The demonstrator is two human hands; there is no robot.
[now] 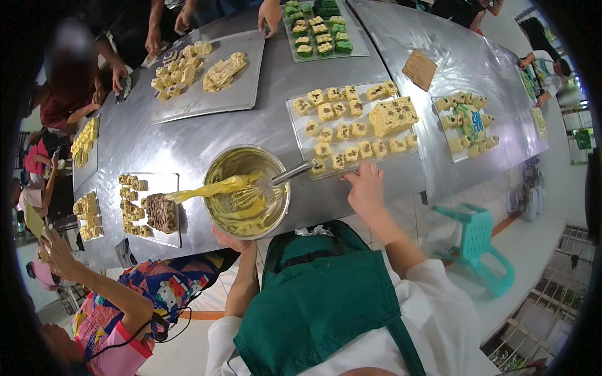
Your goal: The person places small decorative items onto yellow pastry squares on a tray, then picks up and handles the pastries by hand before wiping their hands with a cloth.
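At the near table edge stands a steel mixing bowl [280,214] smeared inside with yellow cream. My left hand [232,240] is against its near side, fingers mostly hidden beneath it. A whisk [295,171] leans in the bowl, its wires in the cream and its handle over the right rim. Across the left rim lies a cream-smeared yellow piping bag [219,187]. My right hand [365,183] has its fingers closed at the near edge of a tray [392,164]. On that tray, small cake squares [342,131] dotted brown sit in rows beside a larger cake block [394,116].
Other trays hold a brown-topped cake [161,213], pale pieces [177,76], green cakes [323,37] and a decorated cake [471,125]. A brown cardboard square [419,69] lies beyond. A green plastic chair [476,241] stands right; people work around the steel table [313,75].
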